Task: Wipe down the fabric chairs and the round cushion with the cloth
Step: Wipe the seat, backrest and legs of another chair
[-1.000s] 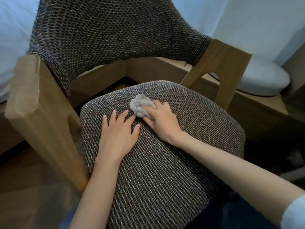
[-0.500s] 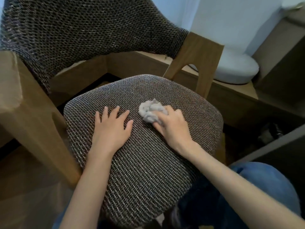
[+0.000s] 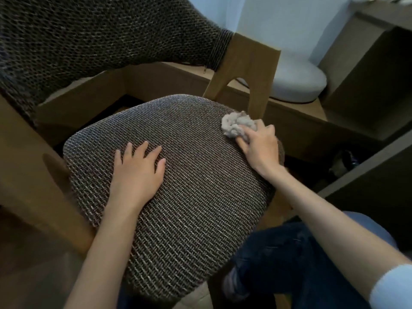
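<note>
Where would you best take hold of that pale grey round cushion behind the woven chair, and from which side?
Probably by the rounded front edge of the pale grey round cushion, reaching in from the front. It lies flat; the chair's wooden armrest hides its left part and a brown cabinet stands close on its right.

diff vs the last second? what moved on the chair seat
The right hand, gripping the crumpled cloth throughout, swept it from mid-seat to the right edge, beside the wooden arm post. Nothing taken up or let go. The left hand stayed flat on the seat.
</note>
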{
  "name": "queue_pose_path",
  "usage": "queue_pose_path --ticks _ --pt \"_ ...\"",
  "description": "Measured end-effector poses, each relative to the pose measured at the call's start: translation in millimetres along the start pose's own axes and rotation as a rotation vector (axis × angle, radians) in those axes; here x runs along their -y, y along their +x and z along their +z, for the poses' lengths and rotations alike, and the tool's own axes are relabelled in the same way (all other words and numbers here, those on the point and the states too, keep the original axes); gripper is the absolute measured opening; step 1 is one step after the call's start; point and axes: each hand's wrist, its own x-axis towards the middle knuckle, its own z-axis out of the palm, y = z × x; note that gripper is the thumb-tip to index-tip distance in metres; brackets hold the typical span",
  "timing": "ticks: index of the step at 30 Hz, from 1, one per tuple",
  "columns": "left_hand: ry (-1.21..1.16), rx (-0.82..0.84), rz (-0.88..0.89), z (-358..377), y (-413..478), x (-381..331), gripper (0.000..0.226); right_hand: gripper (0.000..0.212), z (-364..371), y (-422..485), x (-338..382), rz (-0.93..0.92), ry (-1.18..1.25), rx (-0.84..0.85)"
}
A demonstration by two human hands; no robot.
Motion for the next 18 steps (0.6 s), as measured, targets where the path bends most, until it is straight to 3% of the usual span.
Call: queue_pose_path --ticks 5,8,15,18 --pt "0.001 0.026 0.011 1 3 -3 0.054 0.035 -39 -111 58 -0.21 0.205 0.084" --pt "0.012 0.036 0.017 1 2 -3 0.055 0.036 -40 -111 44 -0.266 0.239 0.074" --pt "-0.006 0.034 0.033 0 2 -2 0.055 0.035 -1 6 -37 0.186 0.107 -0.055" --pt "-0.004 0.031 0.036 1 2 -2 0.055 0.032 -4 -6 -21 0.228 0.13 -0.057"
